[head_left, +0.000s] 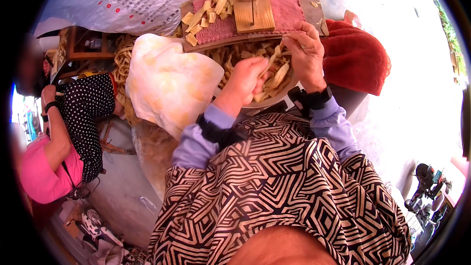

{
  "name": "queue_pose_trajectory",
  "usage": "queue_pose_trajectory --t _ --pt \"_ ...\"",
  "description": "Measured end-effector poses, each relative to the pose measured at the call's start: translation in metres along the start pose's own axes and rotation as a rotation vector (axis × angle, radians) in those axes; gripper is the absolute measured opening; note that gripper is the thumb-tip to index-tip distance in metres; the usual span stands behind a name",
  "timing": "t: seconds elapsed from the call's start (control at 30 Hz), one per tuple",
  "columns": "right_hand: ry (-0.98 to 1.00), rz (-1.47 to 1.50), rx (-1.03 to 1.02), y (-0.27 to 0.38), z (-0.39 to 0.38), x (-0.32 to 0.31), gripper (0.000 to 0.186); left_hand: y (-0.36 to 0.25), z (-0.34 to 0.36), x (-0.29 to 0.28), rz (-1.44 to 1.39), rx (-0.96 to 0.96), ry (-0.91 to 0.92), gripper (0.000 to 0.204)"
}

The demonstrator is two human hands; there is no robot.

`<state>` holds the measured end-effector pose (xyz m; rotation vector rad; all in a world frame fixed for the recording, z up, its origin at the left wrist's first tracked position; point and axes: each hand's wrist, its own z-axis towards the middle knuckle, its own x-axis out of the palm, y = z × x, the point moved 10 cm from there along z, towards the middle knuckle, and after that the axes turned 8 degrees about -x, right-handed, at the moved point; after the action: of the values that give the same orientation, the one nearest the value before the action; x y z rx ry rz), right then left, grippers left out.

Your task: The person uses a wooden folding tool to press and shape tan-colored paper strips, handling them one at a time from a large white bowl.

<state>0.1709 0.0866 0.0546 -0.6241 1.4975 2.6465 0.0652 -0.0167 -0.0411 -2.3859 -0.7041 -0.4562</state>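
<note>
Between my two hands is a pale yellow, twisted strip, which looks like a dried food strip; I cannot tell its exact kind. The fingers of my left hand close on its lower end. My right hand pinches the upper end between thumb and fingers. Below both hands, a round basin holds many similar strips. Just beyond it lies a wooden board covered with a pink cloth. On the board are a wooden block with an upright metal piece and several short cut pieces.
A white, yellow-stained cloth lies left of the basin, a red cloth to its right. A printed white sack stands at far left. Beside me at left sits another person in pink. More strips are piled behind the cloth.
</note>
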Motion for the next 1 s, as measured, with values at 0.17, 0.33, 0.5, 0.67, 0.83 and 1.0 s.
queue_pose_trajectory --t 0.17,0.33,0.5,0.67,0.83,1.0 --pt "0.251 0.662 0.467 -0.032 -0.016 0.024 0.044 -0.042 -0.027 -0.018 0.581 0.551 -0.121 0.014" --pt "0.543 0.309 0.314 -0.003 0.023 0.020 0.044 -0.094 -0.078 0.024 1.032 1.006 -0.329 0.010" --pt "0.771 0.498 0.536 0.003 0.026 0.045 0.016 -0.123 -0.088 0.047 1.112 1.107 -0.201 0.013" --pt "0.428 0.545 0.431 -0.017 0.059 0.031 0.011 -0.152 -0.047 0.011 0.906 0.825 -0.125 0.015" --pt "0.365 0.369 0.404 -0.037 0.069 0.044 0.010 -0.166 -0.002 -0.018 0.753 0.696 -0.181 0.012" --pt "0.384 0.086 0.203 -0.052 0.074 0.056 0.010 -0.170 0.031 -0.037 0.815 0.753 -0.285 0.016"
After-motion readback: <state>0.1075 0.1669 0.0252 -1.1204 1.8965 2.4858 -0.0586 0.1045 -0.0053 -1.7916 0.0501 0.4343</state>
